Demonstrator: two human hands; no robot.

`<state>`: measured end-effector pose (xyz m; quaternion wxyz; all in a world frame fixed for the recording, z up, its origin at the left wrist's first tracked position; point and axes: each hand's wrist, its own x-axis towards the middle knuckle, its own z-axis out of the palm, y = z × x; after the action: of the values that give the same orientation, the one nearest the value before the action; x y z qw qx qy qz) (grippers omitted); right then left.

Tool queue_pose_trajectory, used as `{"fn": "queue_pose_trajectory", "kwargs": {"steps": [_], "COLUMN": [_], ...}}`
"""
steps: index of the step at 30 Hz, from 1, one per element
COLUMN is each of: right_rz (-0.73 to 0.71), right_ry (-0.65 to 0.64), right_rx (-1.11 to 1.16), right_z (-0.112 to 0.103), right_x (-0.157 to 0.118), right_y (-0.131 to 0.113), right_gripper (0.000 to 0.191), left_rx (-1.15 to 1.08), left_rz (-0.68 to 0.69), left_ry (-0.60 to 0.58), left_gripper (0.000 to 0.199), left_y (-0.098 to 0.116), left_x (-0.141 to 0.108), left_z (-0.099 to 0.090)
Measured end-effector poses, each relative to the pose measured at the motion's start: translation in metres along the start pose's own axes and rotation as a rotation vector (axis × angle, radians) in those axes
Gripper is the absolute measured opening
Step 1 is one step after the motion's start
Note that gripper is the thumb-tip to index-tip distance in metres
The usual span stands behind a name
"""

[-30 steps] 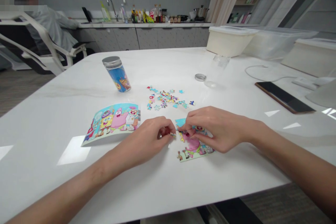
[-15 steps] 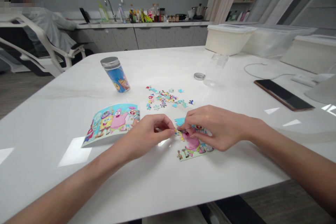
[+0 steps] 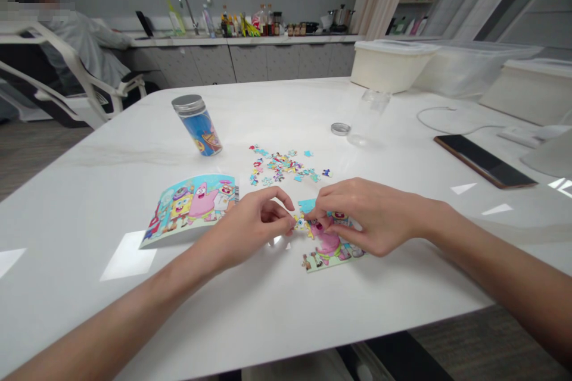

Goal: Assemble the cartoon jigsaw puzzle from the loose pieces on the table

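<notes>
**Partly joined, plenty still scattered**

The left hand (image 3: 250,226) pinches a small puzzle piece (image 3: 300,224) in nearly closed fingertips, at the edge of the joined jigsaw section (image 3: 330,259). The right hand (image 3: 366,217) curves over that section, fingers down; whether it grips anything, I cannot tell. The section remains incomplete. A printed picture card (image 3: 187,208) lies beside it on the table (image 3: 111,172). Farther off sit many loose pieces (image 3: 281,168), a blue puzzle tube (image 3: 197,125), a clear jar (image 3: 369,119) and its metal lid (image 3: 340,128).

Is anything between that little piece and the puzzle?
Nothing visible: the piece in the left hand sits at the edge of the puzzle. The right hand rests on the puzzle just beside it.
</notes>
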<state>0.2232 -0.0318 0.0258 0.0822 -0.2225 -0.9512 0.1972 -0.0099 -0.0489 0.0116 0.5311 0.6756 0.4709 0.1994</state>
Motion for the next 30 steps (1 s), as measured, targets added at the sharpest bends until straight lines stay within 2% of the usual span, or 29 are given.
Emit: {"fn": "queue_pose_trajectory", "kwargs": {"steps": [7, 12, 18, 20, 26, 30], "right_rz": [0.002, -0.007, -0.020, -0.017, -0.011, -0.002], "right_ry": [-0.001, 0.006, 0.010, 0.009, 0.006, 0.000], "right_rx": [-0.004, -0.009, -0.018, -0.019, -0.018, -0.012], "right_z": [0.000, 0.000, 0.000, 0.000, 0.000, 0.000], "right_x": [0.000, 0.000, -0.001, -0.001, -0.001, -0.002], "right_y": [0.001, 0.001, 0.001, 0.001, 0.000, 0.001], "right_gripper": [0.009, 0.009, 0.009, 0.009, 0.008, 0.010], "left_rx": [0.342, 0.468, 0.558, 0.592, 0.799, 0.901], "left_rz": [0.063, 0.094, 0.198, 0.262, 0.582, 0.666], "left_ry": [0.073, 0.099, 0.105, 0.072, -0.039, -0.068], "left_gripper": [0.012, 0.011, 0.011, 0.010, 0.018, 0.024], "left_y": [0.004, 0.006, -0.002, -0.003, -0.003, -0.004], "left_x": [-0.003, -0.003, -0.002, -0.003, -0.006, -0.006], "left_z": [0.007, 0.010, 0.011, 0.010, 0.002, 0.000]}}
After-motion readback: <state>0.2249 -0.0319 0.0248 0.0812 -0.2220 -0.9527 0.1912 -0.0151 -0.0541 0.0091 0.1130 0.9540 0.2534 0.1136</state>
